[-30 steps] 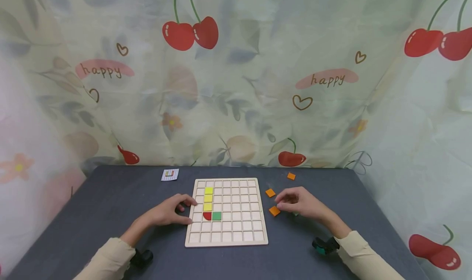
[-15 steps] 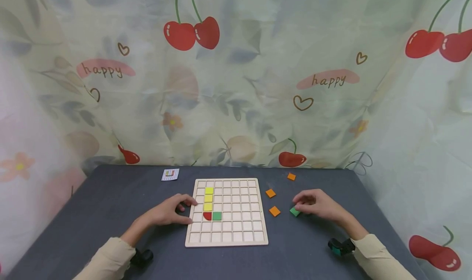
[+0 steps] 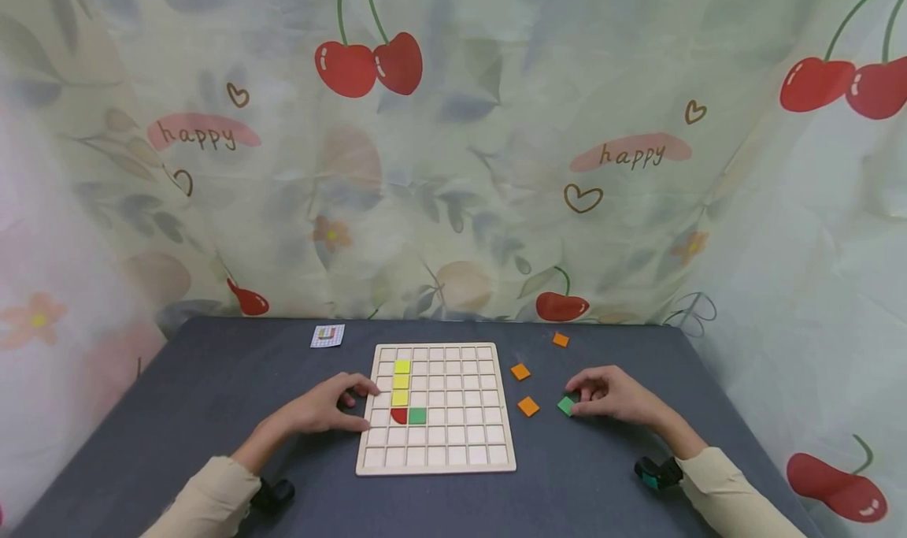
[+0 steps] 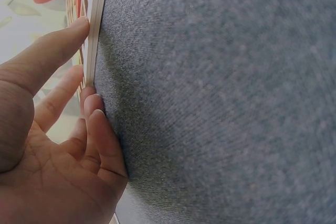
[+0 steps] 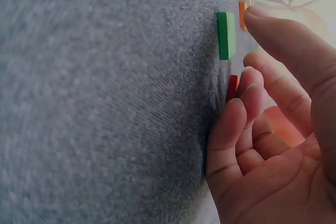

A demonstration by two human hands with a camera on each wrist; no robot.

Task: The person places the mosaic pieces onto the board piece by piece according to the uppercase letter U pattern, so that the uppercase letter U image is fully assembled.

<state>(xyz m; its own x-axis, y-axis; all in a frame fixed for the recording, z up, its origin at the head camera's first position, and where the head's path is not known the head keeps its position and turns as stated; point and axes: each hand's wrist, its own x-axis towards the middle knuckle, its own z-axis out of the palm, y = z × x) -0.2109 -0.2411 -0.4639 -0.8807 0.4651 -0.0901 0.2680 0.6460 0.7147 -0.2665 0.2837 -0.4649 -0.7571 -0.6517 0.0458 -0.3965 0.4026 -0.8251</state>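
Note:
A light wooden grid board (image 3: 457,435) lies mid-table with three yellow square tiles (image 3: 401,381), a red quarter-round tile (image 3: 399,416) and a green square tile (image 3: 417,416) in its cells. At the board's left edge rests my left hand (image 3: 333,404), thumb and fingers spread apart along the rim; the left wrist view puts the thumb tip on the rim. Right of the board, my right hand (image 3: 615,396) hovers low beside a loose green tile (image 3: 565,406), its fingers loosely bent and nothing between them. A red piece (image 5: 232,86) shows behind those fingers in the right wrist view.
Loose orange tiles (image 3: 527,406) lie between the board and my right hand, with another orange tile (image 3: 560,339) farther back. A small printed pattern card (image 3: 327,335) sits at the table's back left. A patterned curtain (image 3: 453,168) hangs behind the table.
My right hand has moved right, away from the orange tiles to the loose green tile, which now shows beside the fingers. My left hand has stayed at the board's edge.

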